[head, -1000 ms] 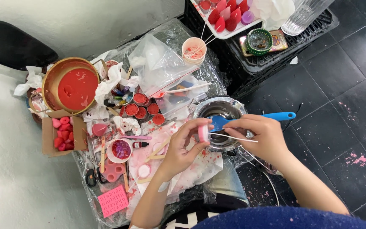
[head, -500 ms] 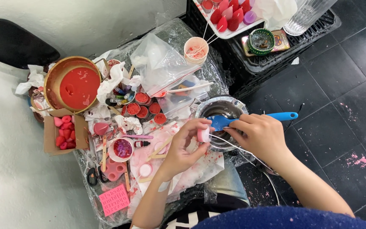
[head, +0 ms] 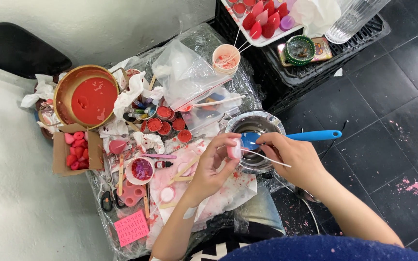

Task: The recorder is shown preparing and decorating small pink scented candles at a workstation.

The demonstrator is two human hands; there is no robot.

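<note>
My left hand [head: 214,169] holds a small pink cup-shaped mould [head: 233,149] between thumb and fingers, just left of a steel pot [head: 255,126]. My right hand [head: 293,159] pinches a thin white wick stick [head: 267,158] that points toward the pink mould. A blue-handled spatula [head: 310,136] rests in the pot, its handle sticking out to the right past my right hand. Both hands meet over the pot's near rim.
A plastic-covered table [head: 204,48] carries a gold bowl of red wax [head: 85,96], small red-filled cups [head: 168,121], a cardboard box of pink pieces [head: 76,151], a cup of sticks [head: 226,57] and a pink note [head: 131,227]. A black crate [head: 315,67] holds a tray of red moulds [head: 262,19].
My right hand has shifted slightly toward the pink mould with the wick stick. The left hand keeps holding the mould in about the same spot.
</note>
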